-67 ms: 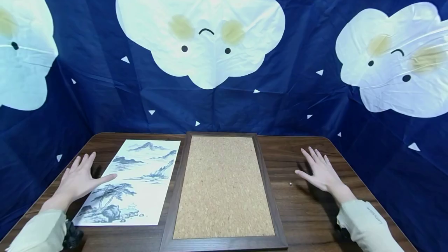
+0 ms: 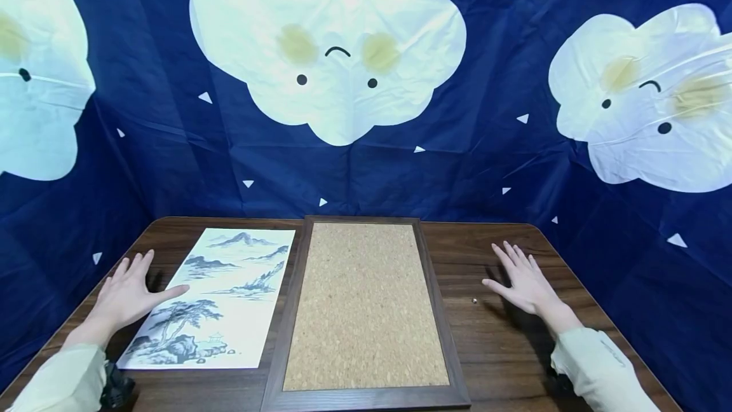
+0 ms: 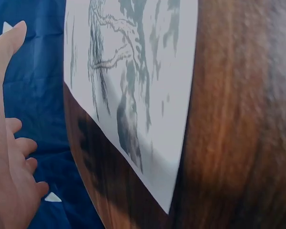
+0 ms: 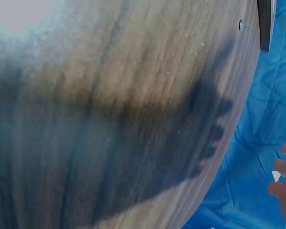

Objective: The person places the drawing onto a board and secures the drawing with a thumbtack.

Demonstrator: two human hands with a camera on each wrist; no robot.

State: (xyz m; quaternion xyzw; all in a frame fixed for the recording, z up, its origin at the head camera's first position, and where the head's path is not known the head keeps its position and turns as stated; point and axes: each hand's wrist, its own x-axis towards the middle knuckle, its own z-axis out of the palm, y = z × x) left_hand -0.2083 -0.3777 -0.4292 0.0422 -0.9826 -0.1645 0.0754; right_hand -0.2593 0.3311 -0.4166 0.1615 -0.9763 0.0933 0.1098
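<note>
My left hand (image 2: pixel 124 297) hovers with spread fingers by the left edge of an ink landscape print (image 2: pixel 240 285), its thumb reaching over the paper. The same print (image 3: pixel 152 143) fills the middle of the left wrist view. To the print's right lies a cork board (image 2: pixel 366 310) in a dark wooden frame (image 2: pixel 366 397). On the other side, my right hand (image 2: pixel 526 285) is held above the table with straight fingers and nothing in it. A small metal thumbtack (image 4: pixel 241 25) lies on the wood between that hand and the frame.
The dark wood-grain table (image 2: pixel 497 361) has rounded far corners. Blue cloth (image 2: pixel 377 177) with white cloud shapes and small white triangles hangs behind and on both sides. My right hand casts a shadow on the tabletop.
My left hand has drifted very slightly to the left. The right hand, print and cork board look unmoved.
</note>
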